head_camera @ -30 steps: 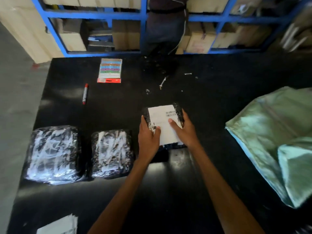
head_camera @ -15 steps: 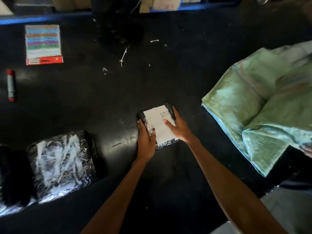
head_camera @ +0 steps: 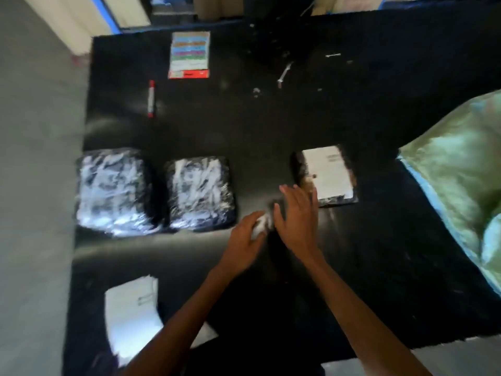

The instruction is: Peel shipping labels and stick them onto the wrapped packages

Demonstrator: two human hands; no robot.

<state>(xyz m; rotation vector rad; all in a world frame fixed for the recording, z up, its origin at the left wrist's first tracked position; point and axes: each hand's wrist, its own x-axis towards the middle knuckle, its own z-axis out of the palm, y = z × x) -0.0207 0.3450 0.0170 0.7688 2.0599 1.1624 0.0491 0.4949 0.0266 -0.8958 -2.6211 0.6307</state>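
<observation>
A small wrapped package (head_camera: 324, 175) with a white shipping label (head_camera: 328, 172) stuck on top lies on the black table (head_camera: 271, 137), right of centre. Two larger packages in shiny wrap lie at the left: one (head_camera: 113, 189) near the table's edge and one (head_camera: 200, 192) beside it. A stack of white label sheets (head_camera: 130, 316) lies near the front left. My left hand (head_camera: 246, 240) is closed on a small crumpled white scrap (head_camera: 261, 225). Beside it, my right hand (head_camera: 296, 213) has its fingers spread, just left of the labelled package. The frame is blurred.
A red-capped marker (head_camera: 151, 97) and a coloured card with a red strip (head_camera: 189, 54) lie at the back left. Small white scraps (head_camera: 284, 73) dot the back. A green sack (head_camera: 458, 180) covers the right edge. Blue shelving with boxes stands behind.
Both hands have left the labelled package and pulled back toward me and to the left. The left hand now holds a white scrap. The camera swung back left, showing both large packages.
</observation>
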